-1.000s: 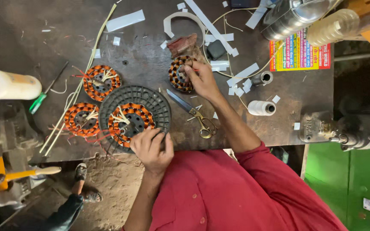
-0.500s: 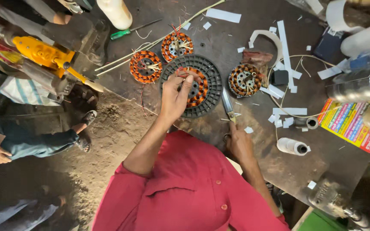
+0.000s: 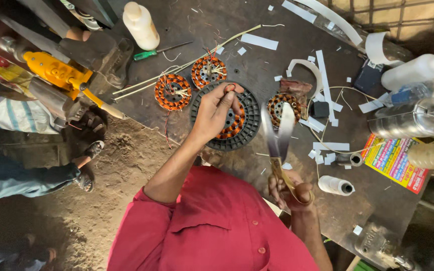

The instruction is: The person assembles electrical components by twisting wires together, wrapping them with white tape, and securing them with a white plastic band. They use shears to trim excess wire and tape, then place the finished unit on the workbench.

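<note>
My left hand (image 3: 216,111) is raised over a copper-wound stator (image 3: 234,126) that lies in a black round ribbed plate (image 3: 223,144). Its fingertips are pinched together on what looks like a thin wire end. My right hand (image 3: 291,191) grips the handles of a pair of scissors (image 3: 279,134). The blades are slightly apart and point away from me, just right of the plate. Three more orange-wound stators lie on the dark table: one at the left (image 3: 173,92), one further back (image 3: 209,72) and one to the right (image 3: 282,106).
A white bottle (image 3: 140,25), a green screwdriver (image 3: 146,54) and a yellow tool (image 3: 56,71) lie at the back left. White paper strips (image 3: 322,65), a thread spool (image 3: 334,185), a colourful leaflet (image 3: 393,161) and plastic bottles (image 3: 413,71) sit right. Another person's sandalled feet (image 3: 87,150) are on the dirt floor.
My right hand has picked the scissors up off the table and lifted them beside the plate. My left hand has risen from the stator with its fingers pinched. The view has swung.
</note>
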